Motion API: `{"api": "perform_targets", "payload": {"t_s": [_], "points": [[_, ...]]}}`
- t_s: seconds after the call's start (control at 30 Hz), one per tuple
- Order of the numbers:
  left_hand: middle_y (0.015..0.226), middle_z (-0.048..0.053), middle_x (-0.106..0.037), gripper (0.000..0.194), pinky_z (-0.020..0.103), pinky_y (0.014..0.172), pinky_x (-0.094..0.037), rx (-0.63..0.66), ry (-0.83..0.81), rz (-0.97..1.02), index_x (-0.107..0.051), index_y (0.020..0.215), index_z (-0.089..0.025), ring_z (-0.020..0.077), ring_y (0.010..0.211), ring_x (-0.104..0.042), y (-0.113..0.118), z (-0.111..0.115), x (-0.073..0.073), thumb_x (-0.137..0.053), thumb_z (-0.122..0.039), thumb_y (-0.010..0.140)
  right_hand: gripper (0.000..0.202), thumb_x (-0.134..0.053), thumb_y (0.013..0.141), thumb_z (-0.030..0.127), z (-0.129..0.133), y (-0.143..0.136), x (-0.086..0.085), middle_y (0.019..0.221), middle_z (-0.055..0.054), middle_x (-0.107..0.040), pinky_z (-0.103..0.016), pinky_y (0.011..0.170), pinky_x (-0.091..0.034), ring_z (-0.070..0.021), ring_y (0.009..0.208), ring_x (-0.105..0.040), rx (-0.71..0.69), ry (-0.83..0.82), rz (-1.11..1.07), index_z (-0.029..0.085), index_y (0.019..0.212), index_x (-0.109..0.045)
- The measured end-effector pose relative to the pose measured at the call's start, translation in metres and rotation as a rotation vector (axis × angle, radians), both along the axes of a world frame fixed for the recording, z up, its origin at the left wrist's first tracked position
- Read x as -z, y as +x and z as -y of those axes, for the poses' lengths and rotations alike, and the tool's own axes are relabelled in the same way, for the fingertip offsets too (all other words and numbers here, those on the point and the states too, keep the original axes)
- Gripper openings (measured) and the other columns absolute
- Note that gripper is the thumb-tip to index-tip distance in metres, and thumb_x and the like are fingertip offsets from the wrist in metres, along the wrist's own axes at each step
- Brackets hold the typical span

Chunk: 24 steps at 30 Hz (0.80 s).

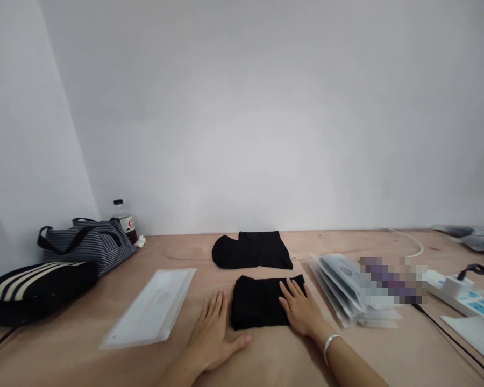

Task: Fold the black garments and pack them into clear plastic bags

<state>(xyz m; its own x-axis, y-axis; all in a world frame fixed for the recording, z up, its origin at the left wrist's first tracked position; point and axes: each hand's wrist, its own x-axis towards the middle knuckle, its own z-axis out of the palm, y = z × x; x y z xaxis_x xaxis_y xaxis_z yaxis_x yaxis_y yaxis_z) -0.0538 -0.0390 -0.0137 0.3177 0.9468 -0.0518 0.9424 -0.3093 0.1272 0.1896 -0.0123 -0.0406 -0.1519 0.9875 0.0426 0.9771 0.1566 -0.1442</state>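
Note:
A folded black cloth piece (256,303) lies flat in front of me, roughly rectangular. My right hand (300,306) rests on its right end with the fingers spread; a silver bangle circles that wrist. Just left of the cloth, my left hand (213,330) lies flat on the table cover, thumb stretched out toward the cloth's lower edge. Beyond it is a second black cloth piece (252,251) with a rounded left end and a notch in its upper edge. To the left lies a single frosted plastic zip bag (153,306).
A stack of frosted zip bags (341,282) is at the right, beside a pixelated object (393,279) with a cable. Farther right are a power strip (460,293) and white paper (474,336). A striped bag (86,244), bottle (125,220) and black bag (40,290) stand at left.

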Motion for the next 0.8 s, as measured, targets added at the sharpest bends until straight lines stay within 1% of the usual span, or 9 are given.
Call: {"api": "perform_targets", "payload": {"t_s": [0.1,0.17,0.23,0.33,0.47,0.57,0.67,0.73,0.8], "points": [[0.140,0.019,-0.008,0.104,0.044,0.104,-0.007,0.013,-0.034,-0.024,-0.013,0.135,-0.002,0.0300,0.128,-0.005,0.004,0.001,-0.001,-0.033,-0.074,0.063,0.050,-0.023,0.087,0.039,0.001,0.000,-0.001,0.137,-0.012,-0.027,-0.046,0.100,-0.011,-0.0255,0.127,-0.018,0.017,0.042,-0.010,0.016,0.131,-0.033],[0.140,0.018,-0.008,0.105,0.044,0.104,-0.005,0.012,-0.046,-0.025,-0.013,0.135,-0.003,0.0295,0.128,-0.004,0.005,0.001,-0.003,-0.033,-0.075,0.062,0.048,-0.030,0.084,0.038,0.002,0.000,-0.004,0.136,-0.012,-0.031,-0.045,0.097,-0.019,-0.0267,0.126,-0.020,0.096,0.090,-0.025,0.016,0.126,-0.041],[0.140,0.018,-0.006,0.108,0.044,0.104,-0.005,0.010,-0.059,-0.016,-0.011,0.135,-0.002,0.0294,0.128,-0.003,0.005,0.000,-0.004,-0.034,-0.077,0.060,0.046,-0.037,0.080,0.033,0.005,0.000,-0.008,0.132,-0.014,-0.035,-0.041,0.092,-0.029,-0.0276,0.121,-0.029,0.205,0.139,-0.045,0.015,0.122,-0.045],[0.140,0.019,-0.004,0.112,0.044,0.104,-0.004,0.015,-0.074,-0.004,-0.010,0.134,-0.001,0.0299,0.128,-0.001,0.005,0.001,-0.006,-0.036,-0.078,0.058,0.047,-0.041,0.075,0.024,0.008,0.000,-0.015,0.119,-0.017,-0.046,-0.038,0.081,-0.039,-0.0288,0.108,-0.044,0.332,0.153,-0.057,0.012,0.120,-0.044],[0.140,0.019,-0.005,0.112,0.046,0.104,-0.003,-0.013,-0.073,-0.014,-0.011,0.134,-0.001,0.0309,0.128,0.002,0.005,0.005,-0.007,-0.034,-0.079,0.057,0.049,-0.046,0.072,0.027,0.008,0.003,-0.019,0.106,-0.022,-0.050,-0.042,0.073,-0.041,-0.0336,0.097,-0.051,0.462,0.094,-0.106,0.008,0.116,-0.042],[0.140,0.019,-0.004,0.113,0.047,0.103,-0.002,-0.032,-0.073,-0.024,-0.011,0.134,-0.001,0.0313,0.127,0.004,0.005,0.008,-0.004,-0.033,-0.080,0.057,0.048,-0.048,0.071,0.031,0.004,0.010,-0.019,0.102,-0.022,-0.053,-0.040,0.071,-0.042,-0.0316,0.089,-0.056,0.478,0.020,-0.230,0.006,0.111,-0.042],[0.140,0.019,-0.004,0.114,0.048,0.103,-0.002,-0.026,-0.068,-0.022,-0.010,0.134,0.000,0.0311,0.127,0.004,0.006,0.010,-0.001,-0.033,-0.080,0.056,0.043,-0.047,0.071,0.025,0.001,0.014,-0.025,0.092,-0.018,-0.060,-0.035,0.068,-0.043,-0.0285,0.085,-0.059,0.454,0.001,-0.277,0.007,0.110,-0.043],[0.140,0.018,-0.004,0.114,0.049,0.103,-0.001,-0.046,-0.063,-0.023,-0.011,0.134,-0.001,0.0315,0.127,0.004,0.006,0.010,0.000,-0.034,-0.080,0.055,0.045,-0.043,0.071,0.017,-0.001,0.008,-0.033,0.092,-0.015,-0.061,-0.033,0.069,-0.043,-0.0259,0.086,-0.059,0.433,0.024,-0.289,0.008,0.115,-0.039],[0.140,0.019,-0.004,0.115,0.049,0.102,0.000,-0.072,-0.062,-0.026,-0.011,0.134,-0.001,0.0321,0.127,0.004,0.006,0.011,0.000,-0.035,-0.080,0.054,0.051,-0.039,0.071,0.011,-0.001,-0.009,-0.043,0.100,-0.014,-0.059,-0.030,0.073,-0.042,-0.0232,0.090,-0.057,0.387,0.093,-0.306,0.011,0.122,-0.033]]}}
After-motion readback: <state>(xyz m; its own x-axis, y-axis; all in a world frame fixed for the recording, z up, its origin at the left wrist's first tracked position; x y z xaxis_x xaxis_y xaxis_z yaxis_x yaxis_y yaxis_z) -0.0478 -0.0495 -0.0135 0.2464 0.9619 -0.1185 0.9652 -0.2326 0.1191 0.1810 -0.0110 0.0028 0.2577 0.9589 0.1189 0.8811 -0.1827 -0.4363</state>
